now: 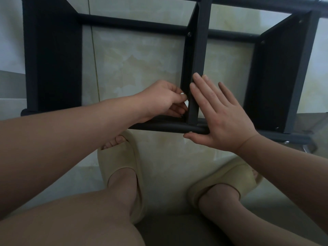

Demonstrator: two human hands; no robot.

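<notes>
1. Left knee (79, 219): bare and bent, nearest my lens, filling the lower left of the view.
2. Left slipper (122, 162) and right slipper (229, 176): cream, open-toed, one on each foot. Both are flat on the floor (138, 64), just short of the frame.
3. Rack frame (257, 3): black metal, lying on the pale tiled floor in front of the feet. I list its parts below.
4. Front tube (168, 127): round black bar running left to right, the frame part nearest the slippers.
5. Middle panel (198, 59): dark flat upright running from the front tube away from me to the rear tube (133, 23). A screw head (189, 34) shows near its far end.
6. Left panel (53, 59) and right panel (276, 77): broad dark boards at the two ends of the frame, well apart from the hands.
7. Right hand (218, 118): flat, with straight fingers laid along the right face of the middle panel. The thumb lies against the front tube, and the hand grips nothing.
8. Left hand (163, 98): fingers curled at the left face of the middle panel, near its front end. Thumb and forefinger pinch a small pale piece (182, 94).
9. Small pale piece: held against the panel. It is too small in my view to name, possibly a fastener.
</notes>
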